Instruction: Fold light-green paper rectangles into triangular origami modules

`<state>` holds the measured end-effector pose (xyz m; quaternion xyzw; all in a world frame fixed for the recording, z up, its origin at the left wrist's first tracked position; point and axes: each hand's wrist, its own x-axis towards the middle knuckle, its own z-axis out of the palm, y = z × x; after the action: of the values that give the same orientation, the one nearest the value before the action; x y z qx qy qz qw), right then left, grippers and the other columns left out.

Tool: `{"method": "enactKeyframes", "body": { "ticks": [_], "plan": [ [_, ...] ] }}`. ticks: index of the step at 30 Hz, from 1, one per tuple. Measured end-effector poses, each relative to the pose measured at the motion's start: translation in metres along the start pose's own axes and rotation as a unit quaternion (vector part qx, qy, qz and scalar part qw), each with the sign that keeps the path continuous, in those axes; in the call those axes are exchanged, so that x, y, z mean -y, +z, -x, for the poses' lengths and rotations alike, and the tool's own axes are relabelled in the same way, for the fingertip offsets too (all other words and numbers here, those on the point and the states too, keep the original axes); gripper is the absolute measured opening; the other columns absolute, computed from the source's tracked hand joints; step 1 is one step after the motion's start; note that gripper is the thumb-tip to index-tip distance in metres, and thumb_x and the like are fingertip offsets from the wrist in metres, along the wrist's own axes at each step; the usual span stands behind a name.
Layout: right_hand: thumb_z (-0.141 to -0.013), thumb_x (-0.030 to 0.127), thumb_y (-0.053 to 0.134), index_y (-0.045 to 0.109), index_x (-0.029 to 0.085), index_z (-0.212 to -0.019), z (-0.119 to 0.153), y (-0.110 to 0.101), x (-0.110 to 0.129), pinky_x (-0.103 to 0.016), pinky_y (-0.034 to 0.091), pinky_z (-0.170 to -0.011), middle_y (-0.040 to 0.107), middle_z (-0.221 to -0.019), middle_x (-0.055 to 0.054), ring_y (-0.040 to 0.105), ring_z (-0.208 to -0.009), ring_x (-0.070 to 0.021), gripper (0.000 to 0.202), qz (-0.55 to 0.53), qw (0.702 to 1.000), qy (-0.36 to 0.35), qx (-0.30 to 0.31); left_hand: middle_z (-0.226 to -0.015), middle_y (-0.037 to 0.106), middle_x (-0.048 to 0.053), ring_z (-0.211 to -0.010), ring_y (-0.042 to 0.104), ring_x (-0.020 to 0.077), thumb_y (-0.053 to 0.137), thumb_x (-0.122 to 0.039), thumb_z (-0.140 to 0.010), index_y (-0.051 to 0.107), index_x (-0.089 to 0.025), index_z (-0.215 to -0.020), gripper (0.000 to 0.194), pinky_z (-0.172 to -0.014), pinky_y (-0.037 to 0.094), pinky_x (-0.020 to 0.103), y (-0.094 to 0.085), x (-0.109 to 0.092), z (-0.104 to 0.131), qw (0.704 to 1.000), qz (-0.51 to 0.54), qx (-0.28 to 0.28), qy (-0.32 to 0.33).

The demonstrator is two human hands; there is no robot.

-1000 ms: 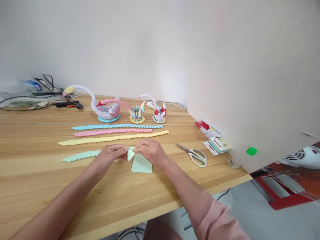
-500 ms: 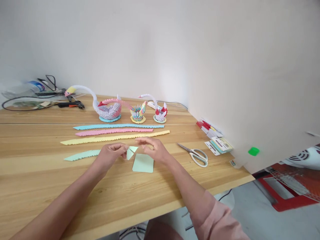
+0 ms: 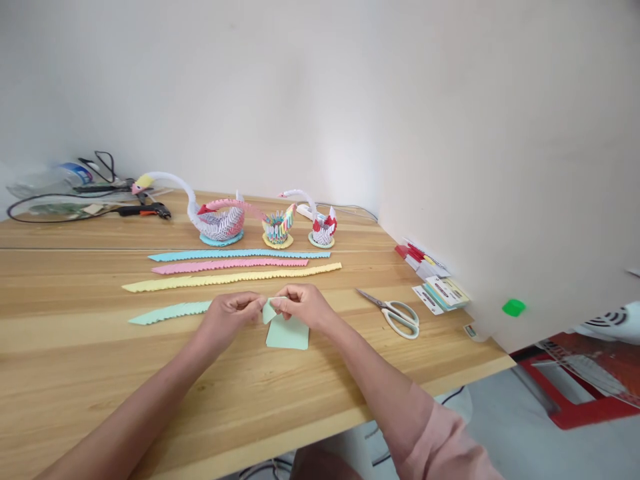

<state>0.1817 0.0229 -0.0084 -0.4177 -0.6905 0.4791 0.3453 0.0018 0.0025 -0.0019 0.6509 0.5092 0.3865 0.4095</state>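
Between my two hands is a small piece of folded light-green paper point(image 3: 269, 312). My left hand point(image 3: 234, 312) pinches its left edge, and my right hand point(image 3: 301, 305) grips its upper right side with thumb and fingers. Just below it on the table lies a stack of light-green square paper point(image 3: 288, 335). A light-green folded paper strip point(image 3: 167, 312) extends out to the left, its right end partly behind my left hand. Fingers hide some of the held paper's folds.
Yellow point(image 3: 230, 277), pink point(image 3: 230, 266) and blue point(image 3: 240, 255) folded strips lie beyond my hands. Behind them stand paper swans point(image 3: 223, 225). Scissors point(image 3: 393, 312) and paper packs point(image 3: 440, 293) are on the right; a glue gun point(image 3: 143, 210) and cables lie at back left.
My right hand has moved from spread fingers beside the folded paper to a pinch on it. The paper has turned and shifted slightly right. The view has moved a little.
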Motion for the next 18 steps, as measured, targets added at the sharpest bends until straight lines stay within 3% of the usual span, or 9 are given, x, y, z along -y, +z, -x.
{"method": "enactKeyframes", "body": {
  "ticks": [8,13,18],
  "plan": [
    [-0.073,0.040,0.062,0.063,0.015,-0.071,-0.0012,-0.0021,-0.0025,-0.019,0.037,-0.051,0.057,-0.061,0.001,0.047,-0.053,-0.0076,0.025,0.005,1.000,-0.004,-0.006,-0.057,0.058,-0.001,-0.057,0.051,0.0149,0.056,-0.043,-0.072,0.063,-0.020,-0.062,0.026,-0.057,0.042,0.025,0.0009,-0.0040,-0.0012,0.999,0.038,0.022,-0.007],
    [-0.072,0.039,0.062,0.063,0.015,-0.069,-0.0006,-0.0031,-0.0002,-0.019,0.027,-0.045,0.051,-0.055,0.004,0.040,-0.050,-0.0070,0.024,0.075,0.996,-0.012,-0.036,-0.058,0.061,-0.002,-0.055,0.051,0.0142,0.058,-0.040,-0.070,0.062,-0.020,-0.063,0.021,-0.054,0.038,0.023,0.0018,-0.0021,-0.0020,0.999,0.008,0.040,-0.007],
    [-0.076,0.041,0.057,0.060,0.015,-0.072,-0.0017,-0.0051,-0.0009,-0.020,0.037,-0.052,0.055,-0.062,0.002,0.047,-0.054,-0.0082,0.026,0.023,0.996,-0.028,-0.084,-0.057,0.054,-0.003,-0.052,0.046,0.0117,0.058,-0.037,-0.071,0.056,-0.019,-0.062,0.021,-0.053,0.036,0.023,0.0025,-0.0024,-0.0010,0.997,0.045,0.057,-0.023]
  ]
}}
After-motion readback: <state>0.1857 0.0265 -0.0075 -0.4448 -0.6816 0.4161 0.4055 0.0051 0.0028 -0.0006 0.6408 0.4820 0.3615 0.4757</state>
